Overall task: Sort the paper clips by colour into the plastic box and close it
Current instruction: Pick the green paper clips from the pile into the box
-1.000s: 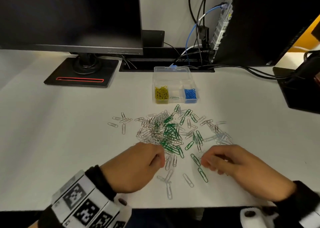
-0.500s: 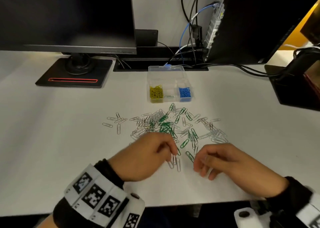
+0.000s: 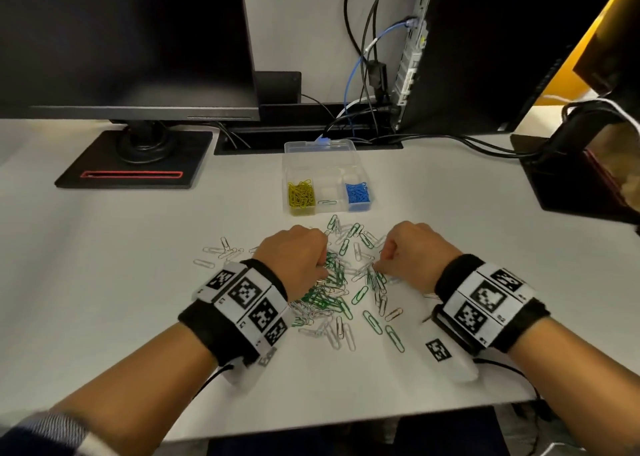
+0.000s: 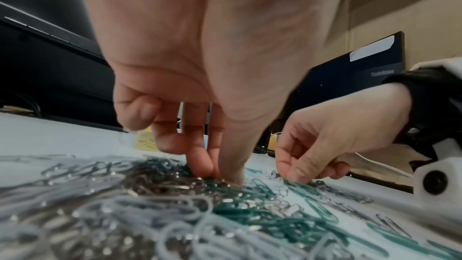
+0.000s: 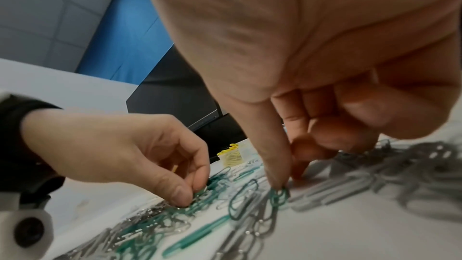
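A mixed heap of green and silver paper clips [image 3: 341, 284] lies on the white desk in front of me. My left hand [image 3: 323, 265] reaches down into its middle, thumb and fingers pinching green clips [image 4: 225, 182]. My right hand [image 3: 375, 265] is a little to the right, thumb and forefinger pinching a green clip [image 5: 278, 195]. The clear plastic box [image 3: 320, 150] stands open just beyond the heap. Its left compartment holds yellow clips [image 3: 301, 195], its right one blue clips [image 3: 358, 194], and the middle one a single clip [image 3: 327, 202].
A monitor on a black base [image 3: 135, 159] stands at the back left, and a computer with cables [image 3: 381, 84] behind the box. A black stand [image 3: 568, 181] sits at the right. A few silver clips [image 3: 221, 253] lie apart, left of the heap.
Both hands have moved forward from the near edge of the heap to its middle, and their fingertips now dig into the clips.
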`<state>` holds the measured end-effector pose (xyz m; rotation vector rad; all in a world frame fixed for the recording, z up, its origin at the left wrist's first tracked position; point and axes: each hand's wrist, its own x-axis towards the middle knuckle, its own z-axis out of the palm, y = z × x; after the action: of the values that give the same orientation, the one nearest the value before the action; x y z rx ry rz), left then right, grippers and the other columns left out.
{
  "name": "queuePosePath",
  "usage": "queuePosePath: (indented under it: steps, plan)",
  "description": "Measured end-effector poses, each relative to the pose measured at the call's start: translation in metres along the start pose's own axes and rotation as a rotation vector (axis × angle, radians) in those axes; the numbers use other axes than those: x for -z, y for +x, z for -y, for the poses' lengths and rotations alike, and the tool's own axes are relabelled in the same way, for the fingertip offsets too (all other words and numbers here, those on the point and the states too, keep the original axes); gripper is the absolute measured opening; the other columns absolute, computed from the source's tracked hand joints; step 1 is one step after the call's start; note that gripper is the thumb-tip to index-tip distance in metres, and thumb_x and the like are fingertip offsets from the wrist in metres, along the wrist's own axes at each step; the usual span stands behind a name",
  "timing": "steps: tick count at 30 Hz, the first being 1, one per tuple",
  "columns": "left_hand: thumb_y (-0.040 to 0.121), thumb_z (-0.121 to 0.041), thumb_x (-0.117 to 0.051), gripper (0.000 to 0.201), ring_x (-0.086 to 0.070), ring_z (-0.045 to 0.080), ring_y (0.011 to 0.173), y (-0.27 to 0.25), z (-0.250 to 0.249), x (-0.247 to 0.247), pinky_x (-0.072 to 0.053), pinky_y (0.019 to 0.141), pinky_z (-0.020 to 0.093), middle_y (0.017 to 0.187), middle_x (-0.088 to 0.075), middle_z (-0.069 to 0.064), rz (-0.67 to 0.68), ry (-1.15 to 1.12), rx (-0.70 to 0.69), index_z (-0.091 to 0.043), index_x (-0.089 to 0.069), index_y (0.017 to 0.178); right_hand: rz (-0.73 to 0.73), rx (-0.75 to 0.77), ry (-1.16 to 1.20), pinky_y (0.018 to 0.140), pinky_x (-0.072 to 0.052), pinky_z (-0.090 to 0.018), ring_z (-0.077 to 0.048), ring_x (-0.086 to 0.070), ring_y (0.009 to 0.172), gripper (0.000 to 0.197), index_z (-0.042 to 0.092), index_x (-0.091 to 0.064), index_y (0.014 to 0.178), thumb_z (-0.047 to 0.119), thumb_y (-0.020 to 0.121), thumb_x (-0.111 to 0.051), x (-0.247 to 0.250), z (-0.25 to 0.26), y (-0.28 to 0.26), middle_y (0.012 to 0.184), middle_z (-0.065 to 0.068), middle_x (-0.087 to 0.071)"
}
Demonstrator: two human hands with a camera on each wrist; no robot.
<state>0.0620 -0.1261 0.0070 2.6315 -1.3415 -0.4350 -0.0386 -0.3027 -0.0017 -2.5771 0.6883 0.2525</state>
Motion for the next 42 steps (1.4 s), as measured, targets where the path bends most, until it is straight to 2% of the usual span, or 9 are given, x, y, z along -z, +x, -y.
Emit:
queuePosePath:
  steps: [14,19,22,25,27,32,36,39,42]
  plan:
    - [0.093,-0.019,-0.051,0.008,-0.056,0.021,0.079,0.004,0.008,0.002,-0.048,0.071,0.032,0.083,-0.054,-0.001,-0.019,-0.006,-0.051,-0.019,-0.055,0.086,0.022,0.030,-0.065,0.079,-0.055,-0.036,-0.020,-0.063,0.083,0.016,0.013,-0.062,0.085,0.029,0.086,-0.066,-0.001,0.003,-0.008,0.091,-0.004,-0.064]
    - [0.096,-0.018,-0.045,0.015,-0.057,0.023,0.080,0.004,0.008,0.003,-0.049,0.072,0.034,0.084,-0.055,0.002,-0.001,0.026,-0.052,-0.011,-0.058,0.094,0.100,0.023,0.013,0.078,-0.057,-0.037,-0.025,-0.069,0.081,0.022,0.000,-0.069,0.086,0.021,0.087,-0.064,0.006,0.002,-0.007,0.084,-0.012,-0.071]
    - [0.095,-0.024,-0.050,0.014,-0.052,0.019,0.076,0.002,0.006,0.003,-0.044,0.067,0.029,0.077,-0.050,-0.004,-0.031,0.010,-0.069,-0.013,-0.058,0.091,0.051,0.036,0.071,0.068,-0.053,-0.029,-0.018,-0.064,0.070,0.027,-0.002,-0.069,0.086,0.024,0.090,-0.063,0.014,-0.003,-0.013,0.084,-0.016,-0.070]
    - [0.092,-0.031,-0.057,0.016,-0.047,0.016,0.083,0.002,0.002,0.003,-0.037,0.069,0.027,0.090,-0.052,-0.003,0.000,0.087,-0.089,-0.016,-0.056,0.096,-0.021,0.061,0.349,0.058,-0.048,-0.023,-0.011,-0.058,0.060,0.017,0.004,-0.064,0.083,0.019,0.091,-0.062,0.020,-0.009,-0.024,0.076,-0.009,-0.067]
    - [0.094,-0.027,-0.054,0.015,-0.051,0.019,0.086,0.005,0.001,0.002,-0.039,0.070,0.028,0.098,-0.057,0.002,0.015,0.110,-0.067,-0.013,-0.057,0.098,0.037,0.049,0.730,0.057,-0.053,-0.026,-0.016,-0.061,0.059,0.013,-0.002,-0.061,0.085,0.009,0.092,-0.060,0.024,-0.012,-0.034,0.079,-0.018,-0.068]
    - [0.096,-0.019,-0.046,0.015,-0.050,0.018,0.080,0.009,0.002,0.005,-0.041,0.069,0.028,0.089,-0.054,0.002,0.066,0.093,-0.051,-0.009,-0.057,0.096,0.116,-0.014,1.291,0.056,-0.056,-0.022,-0.020,-0.065,0.061,0.009,-0.001,-0.061,0.090,0.005,0.084,-0.062,0.022,-0.020,-0.054,0.080,-0.019,-0.067]
    - [0.096,-0.018,-0.052,0.010,-0.054,0.011,0.076,0.009,0.009,0.017,-0.042,0.063,0.020,0.086,-0.059,-0.005,-0.037,-0.202,-0.038,-0.013,-0.059,0.091,0.107,-0.035,1.446,0.057,-0.056,-0.021,-0.018,-0.066,0.064,0.034,-0.002,-0.065,0.108,0.010,0.076,-0.063,0.016,-0.028,-0.055,0.082,-0.016,-0.067]
    - [0.097,-0.014,-0.053,0.005,-0.067,0.012,0.081,0.007,0.016,0.022,-0.052,0.066,0.026,0.089,-0.072,0.001,-0.055,-0.607,0.018,-0.011,-0.055,0.094,0.143,-0.060,1.513,0.053,-0.053,-0.020,-0.016,-0.061,0.060,0.020,0.000,-0.064,0.096,0.010,0.078,-0.060,0.014,-0.026,-0.052,0.080,-0.013,-0.066]
    - [0.100,-0.002,-0.043,0.008,-0.063,0.017,0.067,0.006,0.020,0.021,-0.045,0.055,0.022,0.079,-0.070,0.007,-0.046,-0.902,0.060,-0.007,-0.048,0.103,0.227,-0.071,1.574,0.044,-0.038,-0.019,-0.014,-0.043,0.053,0.006,0.008,-0.053,0.089,0.006,0.084,-0.051,0.015,-0.021,-0.047,0.069,-0.006,-0.050]
